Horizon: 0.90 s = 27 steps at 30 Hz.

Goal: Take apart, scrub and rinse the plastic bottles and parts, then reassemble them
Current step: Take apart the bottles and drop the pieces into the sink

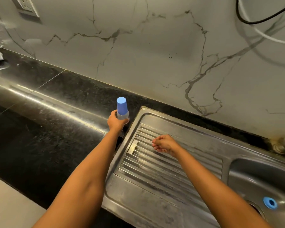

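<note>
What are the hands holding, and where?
The left hand grips the small bottle round its clear body, below the blue cap. The right hand holds nothing.

Shows plain blue on the cap (121, 104) over a clear bottle (123, 116) — same blue on the ring (270, 202) in the dull grey steel sink (253, 175). Runs black with fine pale speckles along the counter (56, 129). Spreads off-white with dark grey veins over the wall (155, 46).
</note>
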Tool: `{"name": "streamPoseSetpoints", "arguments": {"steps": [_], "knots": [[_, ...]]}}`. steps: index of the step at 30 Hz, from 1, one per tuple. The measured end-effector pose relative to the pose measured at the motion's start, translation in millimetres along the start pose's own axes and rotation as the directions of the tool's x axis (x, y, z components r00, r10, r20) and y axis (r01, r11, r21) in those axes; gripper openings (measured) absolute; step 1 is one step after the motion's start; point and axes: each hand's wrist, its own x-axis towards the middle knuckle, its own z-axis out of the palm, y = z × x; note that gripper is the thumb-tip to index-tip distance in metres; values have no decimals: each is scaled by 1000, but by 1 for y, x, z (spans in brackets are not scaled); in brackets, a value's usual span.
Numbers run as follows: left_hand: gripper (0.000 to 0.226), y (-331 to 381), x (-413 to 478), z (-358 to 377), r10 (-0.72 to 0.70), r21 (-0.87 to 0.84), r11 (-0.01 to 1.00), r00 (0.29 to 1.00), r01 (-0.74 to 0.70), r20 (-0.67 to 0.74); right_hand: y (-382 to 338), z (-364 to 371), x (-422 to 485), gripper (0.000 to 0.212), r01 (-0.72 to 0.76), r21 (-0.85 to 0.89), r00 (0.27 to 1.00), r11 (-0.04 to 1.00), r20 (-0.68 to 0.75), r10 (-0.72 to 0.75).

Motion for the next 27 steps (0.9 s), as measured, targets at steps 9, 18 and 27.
{"name": "streamPoseSetpoints", "arguments": {"steps": [9,18,27], "knots": [[50,7,-45,36,100,-66,993,990,-93,104,20,-41,-22,9,20,96,998,995,-60,-14],[49,29,-141,131,219,25,969,895,-247,388,54,-107,-72,12,98,298,950,950,-313,0],[42,33,-240,218,293,53,910,729,-410,619,108,-187,-138,20,256,615,918,746,-397,13]]}}
